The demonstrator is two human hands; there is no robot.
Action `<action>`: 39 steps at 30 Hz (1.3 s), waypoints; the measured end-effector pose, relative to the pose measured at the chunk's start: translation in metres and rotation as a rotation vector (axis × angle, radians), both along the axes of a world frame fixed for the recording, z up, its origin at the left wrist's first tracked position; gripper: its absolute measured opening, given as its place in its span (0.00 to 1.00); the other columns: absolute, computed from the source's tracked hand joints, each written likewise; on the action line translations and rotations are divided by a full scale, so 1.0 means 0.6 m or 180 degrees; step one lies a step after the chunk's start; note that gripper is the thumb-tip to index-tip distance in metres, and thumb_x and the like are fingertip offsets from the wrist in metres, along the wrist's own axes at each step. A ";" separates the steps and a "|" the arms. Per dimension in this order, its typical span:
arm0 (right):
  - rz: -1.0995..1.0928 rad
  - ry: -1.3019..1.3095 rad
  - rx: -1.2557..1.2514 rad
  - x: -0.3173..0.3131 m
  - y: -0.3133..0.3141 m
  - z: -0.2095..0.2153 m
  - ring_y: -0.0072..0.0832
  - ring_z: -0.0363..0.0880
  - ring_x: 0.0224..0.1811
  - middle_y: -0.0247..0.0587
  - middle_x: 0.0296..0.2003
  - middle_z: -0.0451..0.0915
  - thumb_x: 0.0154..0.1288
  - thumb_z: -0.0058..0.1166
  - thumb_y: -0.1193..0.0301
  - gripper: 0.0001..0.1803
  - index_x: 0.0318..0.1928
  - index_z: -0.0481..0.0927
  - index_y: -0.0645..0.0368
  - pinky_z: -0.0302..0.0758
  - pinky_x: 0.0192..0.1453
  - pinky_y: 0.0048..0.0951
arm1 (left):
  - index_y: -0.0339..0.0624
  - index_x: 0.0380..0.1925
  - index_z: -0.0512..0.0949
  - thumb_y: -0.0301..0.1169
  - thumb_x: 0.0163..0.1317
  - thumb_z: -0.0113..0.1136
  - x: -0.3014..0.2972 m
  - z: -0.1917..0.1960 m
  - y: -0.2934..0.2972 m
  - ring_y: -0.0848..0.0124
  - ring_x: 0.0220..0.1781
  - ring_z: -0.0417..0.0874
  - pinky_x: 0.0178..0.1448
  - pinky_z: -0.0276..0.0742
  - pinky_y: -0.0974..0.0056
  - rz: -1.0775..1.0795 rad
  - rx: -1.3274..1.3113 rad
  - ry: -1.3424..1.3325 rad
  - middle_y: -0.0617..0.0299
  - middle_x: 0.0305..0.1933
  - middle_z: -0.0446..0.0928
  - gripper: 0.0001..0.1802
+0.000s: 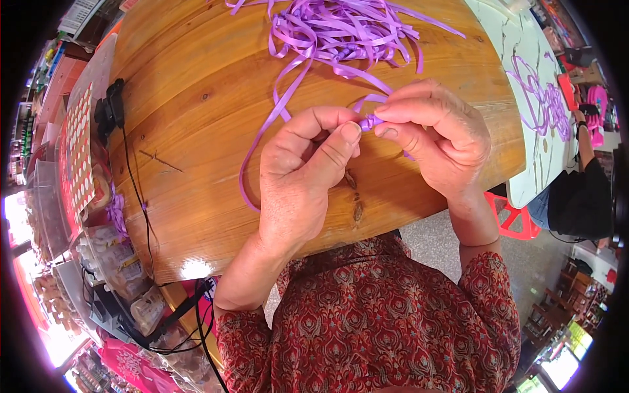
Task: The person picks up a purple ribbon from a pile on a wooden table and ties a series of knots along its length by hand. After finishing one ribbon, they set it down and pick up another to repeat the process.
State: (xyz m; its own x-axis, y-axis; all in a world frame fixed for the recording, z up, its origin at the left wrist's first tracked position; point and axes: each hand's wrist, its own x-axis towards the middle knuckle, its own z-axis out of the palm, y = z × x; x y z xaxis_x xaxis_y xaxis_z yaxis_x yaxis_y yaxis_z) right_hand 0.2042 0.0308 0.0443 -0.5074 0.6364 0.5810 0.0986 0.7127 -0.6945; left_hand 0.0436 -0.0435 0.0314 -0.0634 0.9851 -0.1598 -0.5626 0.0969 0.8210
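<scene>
A purple ribbon [286,98] runs in a loose loop over the wooden table [190,131] and up into my hands. Its small knotted part [369,122] is pinched between my fingertips, just above the tabletop. My left hand [304,170] grips one side of the knot with thumb and forefinger. From the other side my right hand [442,134] holds it with thumb and fingers closed. The fingertips cover part of the knot. Beyond my hands lies a tangled heap of purple ribbons [341,29], several of them with knots.
A black cable [131,170] crosses the table's left side below a black clip-like device [110,108]. At right, a white marbled table [540,157] bears more purple ribbon [544,108]. A person in black [580,203] sits there, near a red stool [514,219].
</scene>
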 end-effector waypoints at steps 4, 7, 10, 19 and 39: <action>-0.0010 -0.0077 0.0341 -0.001 0.005 -0.002 0.27 0.79 0.33 0.41 0.32 0.80 0.48 0.63 0.85 0.12 0.36 0.81 0.63 0.73 0.32 0.21 | 0.38 0.41 0.76 0.24 0.63 0.56 0.002 -0.001 0.000 0.87 0.31 0.69 0.31 0.63 0.81 -0.0005 -0.0047 -0.0067 0.71 0.33 0.74 0.07; -0.0062 -0.0087 0.0323 -0.001 0.003 -0.001 0.29 0.80 0.33 0.41 0.31 0.81 0.47 0.63 0.85 0.13 0.36 0.81 0.62 0.73 0.32 0.23 | 0.38 0.41 0.76 0.22 0.62 0.57 0.009 0.000 0.000 0.87 0.32 0.69 0.34 0.65 0.81 0.0144 -0.0010 -0.0062 0.72 0.33 0.74 0.07; 0.0043 -0.0009 0.0288 -0.001 0.004 -0.002 0.28 0.79 0.34 0.42 0.31 0.80 0.47 0.63 0.85 0.12 0.36 0.80 0.63 0.74 0.33 0.22 | 0.38 0.39 0.76 0.20 0.60 0.59 0.009 0.005 -0.002 0.86 0.33 0.70 0.37 0.67 0.80 0.0081 0.0118 0.0263 0.72 0.33 0.74 0.08; 0.0331 0.0291 -0.0510 0.012 0.002 -0.001 0.27 0.79 0.34 0.45 0.33 0.79 0.50 0.61 0.85 0.11 0.36 0.80 0.65 0.77 0.36 0.21 | 0.37 0.37 0.78 0.17 0.57 0.60 0.013 -0.007 -0.001 0.84 0.36 0.72 0.40 0.69 0.78 0.0293 0.0395 0.0401 0.70 0.34 0.75 0.08; 0.0405 0.0289 0.0038 0.019 0.003 0.003 0.29 0.78 0.30 0.46 0.32 0.78 0.51 0.61 0.82 0.10 0.36 0.79 0.64 0.74 0.32 0.24 | 0.36 0.36 0.78 0.17 0.57 0.60 0.012 -0.010 0.006 0.85 0.33 0.72 0.38 0.67 0.79 0.0327 0.0685 0.0852 0.70 0.32 0.74 0.07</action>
